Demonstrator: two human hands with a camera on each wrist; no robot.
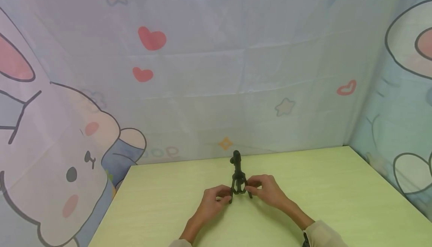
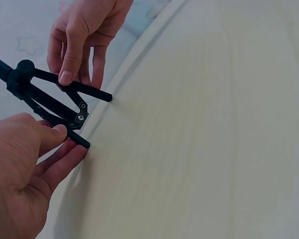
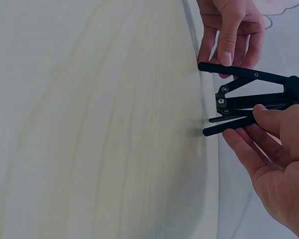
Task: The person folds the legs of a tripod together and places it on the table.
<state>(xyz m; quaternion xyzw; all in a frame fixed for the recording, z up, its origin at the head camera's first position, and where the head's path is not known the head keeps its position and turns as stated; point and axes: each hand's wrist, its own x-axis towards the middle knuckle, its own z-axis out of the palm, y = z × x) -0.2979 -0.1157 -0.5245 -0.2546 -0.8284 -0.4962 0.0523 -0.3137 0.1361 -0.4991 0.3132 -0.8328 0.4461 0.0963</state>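
Observation:
A small black tripod (image 1: 237, 172) stands on the table in the head view, its legs partly spread and joined by hinged braces. My left hand (image 1: 212, 202) pinches one leg (image 2: 78, 138) between thumb and fingers, near its foot. On the opposite side, my right hand (image 1: 268, 190) pinches another leg (image 1: 248, 190) the same way. The right wrist view shows the right thumb and fingers around a leg (image 3: 224, 127), with a further leg close beside it. The tripod's upper end is cut off in both wrist views.
The pale yellow-green table (image 1: 168, 194) extends to both sides of the hands. Behind it hangs a printed cloth backdrop (image 1: 216, 89) with hearts and stars, close to the table's back edge. More printed cloth (image 1: 388, 127) lines the right side.

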